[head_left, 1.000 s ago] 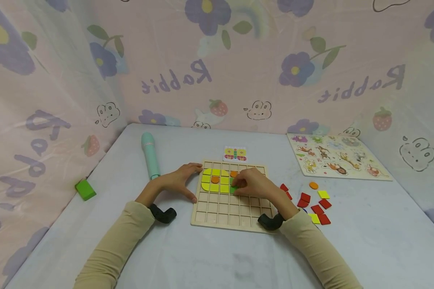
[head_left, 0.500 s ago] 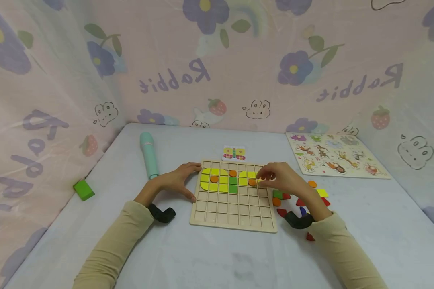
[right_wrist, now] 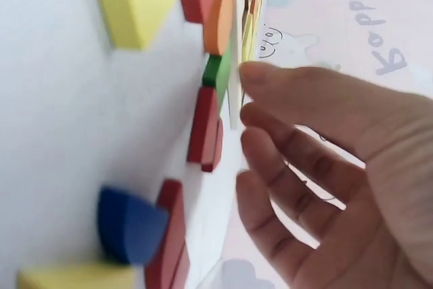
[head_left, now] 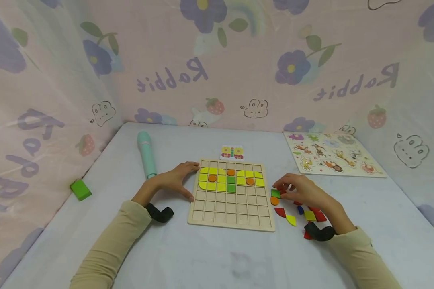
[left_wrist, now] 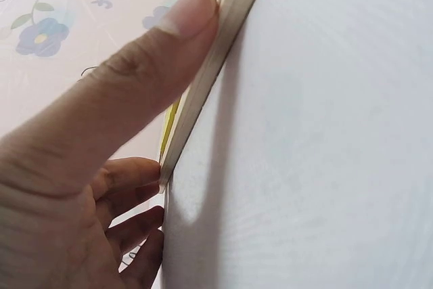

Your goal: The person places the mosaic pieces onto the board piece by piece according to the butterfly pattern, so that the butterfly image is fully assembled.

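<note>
The wooden grid board (head_left: 228,210) lies in the middle of the table. Yellow tiles (head_left: 211,186) fill cells on the left and right of its upper rows, around two orange discs (head_left: 250,182). Between them is a column of an orange disc and two green squares (head_left: 231,188). My left hand (head_left: 175,180) rests at the board's left edge, with the thumb (left_wrist: 193,15) against the rim and the fingers spread toward the far corner. My right hand (head_left: 304,190) hovers over the loose pieces beside the board, fingers loosely bent, near a green square (right_wrist: 215,72) and red pieces (right_wrist: 203,126).
A small pattern card (head_left: 232,152) lies behind the board. An animal puzzle board (head_left: 332,158) is at the back right. On the left are a mint-green tube (head_left: 146,154) and a green block (head_left: 80,190). Loose yellow, blue and red pieces (head_left: 280,212) lie right of the board.
My right hand has moved right from the board's middle to its right side, then off to the loose pieces. Yellow tiles show uncovered at the board's right. My left hand stays put.
</note>
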{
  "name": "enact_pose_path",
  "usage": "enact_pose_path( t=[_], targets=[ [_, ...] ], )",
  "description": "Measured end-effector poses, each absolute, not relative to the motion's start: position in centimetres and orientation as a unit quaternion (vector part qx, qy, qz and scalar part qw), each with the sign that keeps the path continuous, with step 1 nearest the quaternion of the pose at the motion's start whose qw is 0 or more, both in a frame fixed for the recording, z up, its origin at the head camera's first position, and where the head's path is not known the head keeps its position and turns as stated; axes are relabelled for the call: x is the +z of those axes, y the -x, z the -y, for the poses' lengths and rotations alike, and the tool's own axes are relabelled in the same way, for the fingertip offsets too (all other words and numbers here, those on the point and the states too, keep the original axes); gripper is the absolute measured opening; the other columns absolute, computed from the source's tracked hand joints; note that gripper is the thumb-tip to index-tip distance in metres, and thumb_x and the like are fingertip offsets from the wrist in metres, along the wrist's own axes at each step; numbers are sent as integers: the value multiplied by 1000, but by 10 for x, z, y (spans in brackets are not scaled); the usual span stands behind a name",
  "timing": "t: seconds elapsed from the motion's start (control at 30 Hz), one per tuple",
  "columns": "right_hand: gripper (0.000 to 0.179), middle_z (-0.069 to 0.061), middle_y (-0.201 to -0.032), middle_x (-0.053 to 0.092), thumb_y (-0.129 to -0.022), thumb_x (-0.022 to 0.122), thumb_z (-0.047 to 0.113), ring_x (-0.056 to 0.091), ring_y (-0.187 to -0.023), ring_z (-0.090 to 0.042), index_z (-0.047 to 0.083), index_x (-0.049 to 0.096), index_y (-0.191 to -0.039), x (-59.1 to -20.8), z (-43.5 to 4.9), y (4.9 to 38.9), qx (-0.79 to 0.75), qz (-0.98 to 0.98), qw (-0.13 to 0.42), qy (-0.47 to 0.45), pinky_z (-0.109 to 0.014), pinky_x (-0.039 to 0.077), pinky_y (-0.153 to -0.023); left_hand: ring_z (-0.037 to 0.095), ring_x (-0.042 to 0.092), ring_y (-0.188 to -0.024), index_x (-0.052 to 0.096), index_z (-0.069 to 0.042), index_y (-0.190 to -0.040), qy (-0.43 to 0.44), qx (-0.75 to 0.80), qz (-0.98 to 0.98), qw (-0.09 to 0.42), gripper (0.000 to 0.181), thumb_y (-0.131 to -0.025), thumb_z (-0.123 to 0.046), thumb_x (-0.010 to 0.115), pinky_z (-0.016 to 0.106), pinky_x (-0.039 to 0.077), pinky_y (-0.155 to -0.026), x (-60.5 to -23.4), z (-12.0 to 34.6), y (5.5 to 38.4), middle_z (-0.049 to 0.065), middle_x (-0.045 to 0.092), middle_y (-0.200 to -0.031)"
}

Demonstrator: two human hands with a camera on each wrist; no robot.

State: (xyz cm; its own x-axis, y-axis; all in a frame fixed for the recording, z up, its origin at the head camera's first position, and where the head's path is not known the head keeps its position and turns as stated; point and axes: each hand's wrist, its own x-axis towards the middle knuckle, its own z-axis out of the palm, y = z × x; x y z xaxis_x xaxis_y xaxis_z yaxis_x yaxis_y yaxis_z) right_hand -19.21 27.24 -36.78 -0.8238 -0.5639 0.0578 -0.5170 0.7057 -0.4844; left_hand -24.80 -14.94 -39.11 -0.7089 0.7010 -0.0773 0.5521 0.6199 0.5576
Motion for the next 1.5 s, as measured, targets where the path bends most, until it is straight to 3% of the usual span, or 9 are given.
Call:
enact_pose_path(
  t=[0.23, 0.6, 1.5],
  targets=[
    [29, 4, -98, 63, -81, 71, 6, 55, -85, -14, 10, 66, -109, -376, -270, 194, -239, -925, 70, 285, -28, 49, -73, 33, 14, -140, 29, 0, -143, -355, 256, -887, 149, 101, -68, -42, 81, 50, 18, -111, -394, 148, 249, 14, 19, -152],
    [28, 0, -93, 62, -80, 71, 4, 54, -78, -14, 7, 65, -108, -379, -274, 193, -252, -921, 48, 293, -26, 49, -68, 33, 14, -140, 29, 0, -143, -355, 258, -887, 146, 102, -66, -43, 82, 50, 18, -111, -396, 147, 250, 14, 19, -152],
    [30, 0, -97, 61, -81, 71, 7, 53, -81, -15, 10, 65, -110, -378, -279, 197, -259, -931, 48, 253, -25, 49, -67, 34, 15, -139, 29, 0, -143, -351, 262, -886, 148, 101, -67, -41, 82, 51, 18, -111, -390, 151, 248, 15, 19, -152]
  ],
)
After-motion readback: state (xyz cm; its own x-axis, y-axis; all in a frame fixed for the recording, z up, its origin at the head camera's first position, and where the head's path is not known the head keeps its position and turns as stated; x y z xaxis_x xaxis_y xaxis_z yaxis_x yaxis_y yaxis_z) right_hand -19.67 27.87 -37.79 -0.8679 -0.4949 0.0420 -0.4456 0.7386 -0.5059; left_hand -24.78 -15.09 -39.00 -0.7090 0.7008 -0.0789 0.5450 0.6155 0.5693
